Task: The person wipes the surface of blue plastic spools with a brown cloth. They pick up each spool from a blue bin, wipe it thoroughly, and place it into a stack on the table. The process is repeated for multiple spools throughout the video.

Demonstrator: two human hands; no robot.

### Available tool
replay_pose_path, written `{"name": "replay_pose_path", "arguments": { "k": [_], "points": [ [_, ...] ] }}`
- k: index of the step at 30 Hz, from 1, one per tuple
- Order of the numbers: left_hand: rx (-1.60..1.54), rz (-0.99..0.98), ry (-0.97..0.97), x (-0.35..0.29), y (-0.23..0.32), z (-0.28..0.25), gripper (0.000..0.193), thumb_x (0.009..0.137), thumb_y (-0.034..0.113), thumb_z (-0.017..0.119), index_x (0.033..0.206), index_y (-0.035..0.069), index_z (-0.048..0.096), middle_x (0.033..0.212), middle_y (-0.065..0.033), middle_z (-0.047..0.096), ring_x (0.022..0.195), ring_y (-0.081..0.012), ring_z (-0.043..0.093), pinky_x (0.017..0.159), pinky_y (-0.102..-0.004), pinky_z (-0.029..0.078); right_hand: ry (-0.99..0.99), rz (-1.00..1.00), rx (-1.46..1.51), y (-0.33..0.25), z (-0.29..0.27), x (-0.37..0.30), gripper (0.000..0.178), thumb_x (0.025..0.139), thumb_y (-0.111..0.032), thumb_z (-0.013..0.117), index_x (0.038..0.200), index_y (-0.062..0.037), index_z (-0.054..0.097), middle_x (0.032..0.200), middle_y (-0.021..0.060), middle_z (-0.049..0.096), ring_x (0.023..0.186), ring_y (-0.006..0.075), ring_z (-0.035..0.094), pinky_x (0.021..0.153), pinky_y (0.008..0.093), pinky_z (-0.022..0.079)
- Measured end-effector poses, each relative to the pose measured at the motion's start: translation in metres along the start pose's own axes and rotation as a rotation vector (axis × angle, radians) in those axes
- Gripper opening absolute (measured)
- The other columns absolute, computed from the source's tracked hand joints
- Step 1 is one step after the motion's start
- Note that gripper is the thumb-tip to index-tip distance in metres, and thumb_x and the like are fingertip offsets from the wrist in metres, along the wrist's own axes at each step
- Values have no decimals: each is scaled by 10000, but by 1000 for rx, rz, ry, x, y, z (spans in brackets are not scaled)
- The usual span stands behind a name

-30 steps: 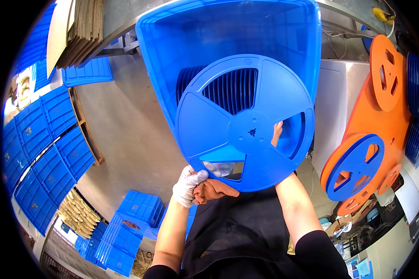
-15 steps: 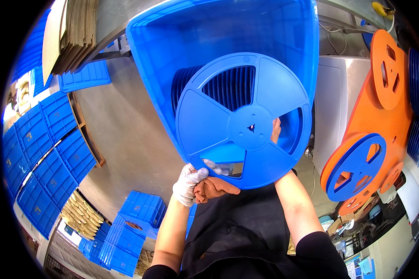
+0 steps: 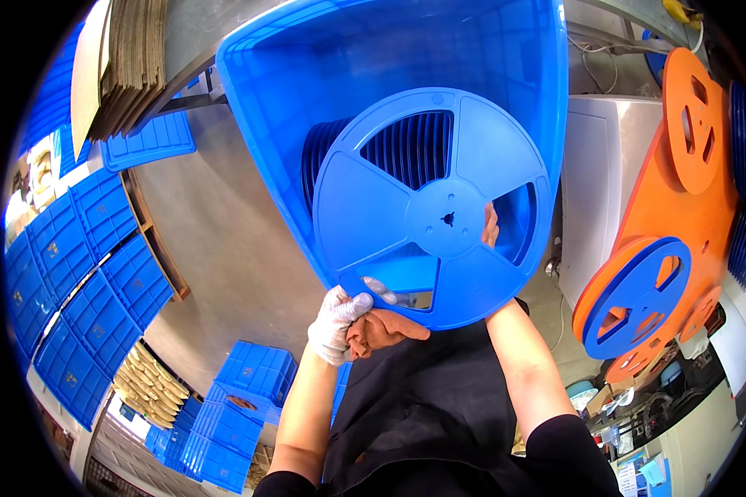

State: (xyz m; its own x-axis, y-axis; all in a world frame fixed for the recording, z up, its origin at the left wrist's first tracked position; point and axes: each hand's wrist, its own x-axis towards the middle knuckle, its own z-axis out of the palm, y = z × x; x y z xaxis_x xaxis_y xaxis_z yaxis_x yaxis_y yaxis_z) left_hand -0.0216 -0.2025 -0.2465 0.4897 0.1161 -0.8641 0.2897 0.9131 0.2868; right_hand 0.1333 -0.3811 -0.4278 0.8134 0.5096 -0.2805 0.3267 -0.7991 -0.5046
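A large blue plastic reel with wedge-shaped windows faces me, tilted over the near side of a deep blue bin. My left hand, in a whitish glove, grips its lower left rim, fingers passing behind it. A reddish-brown cloth is bunched against that same hand, just below the rim. Behind the reel's right side is my right hand; only some bare fingers show through the right window, close to the hub, and the rest is hidden. Inside the bin a row of dark blue reels stands on edge.
Orange discs with a blue reel on one stand at right, beside a pale metal cabinet. Stacked blue crates line the left. Cardboard sheets lie on a metal table at upper left.
The reel has turned very slightly and shifted a little up in the picture, both hands staying on it. The view itself has moved slightly.
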Motion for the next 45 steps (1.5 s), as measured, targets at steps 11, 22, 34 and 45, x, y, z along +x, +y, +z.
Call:
{"name": "replay_pose_path", "arguments": {
  "k": [11,22,34,45],
  "points": [
    [712,110,-24,77,-4,78,579,901,98,604,1417,-19,370,1325,-177,533,1197,-211,527,1013,-309,418,-81,19,-59,17,42,-24,925,816,-387,644,1479,52,170,1554,240,131,1446,402,84,1170,452,155],
    [666,240,618,62,6,-49,622,885,6,580,1447,117,339,1084,-86,617,564,-118,569,487,-260,522,259,-352,27,-35,-70,35,709,803,-186,657,1448,-81,381,1538,223,217,1398,494,178,1099,579,204],
    [1281,281,674,133,-12,-71,865,796,3,649,1503,90,158,1591,-120,54,878,-279,658,651,-329,594,249,-383,-489,14,-44,194,556,873,-196,616,1373,-29,439,1479,172,358,1254,383,425,1022,419,399],
    [1393,223,683,126,-13,-75,905,772,-9,657,1506,92,137,1586,-157,7,989,-382,640,755,-368,582,-118,-91,-34,19,-62,-43,750,837,-145,653,1485,-80,281,1554,217,177,1424,436,175,1113,520,237]
  ]
}}
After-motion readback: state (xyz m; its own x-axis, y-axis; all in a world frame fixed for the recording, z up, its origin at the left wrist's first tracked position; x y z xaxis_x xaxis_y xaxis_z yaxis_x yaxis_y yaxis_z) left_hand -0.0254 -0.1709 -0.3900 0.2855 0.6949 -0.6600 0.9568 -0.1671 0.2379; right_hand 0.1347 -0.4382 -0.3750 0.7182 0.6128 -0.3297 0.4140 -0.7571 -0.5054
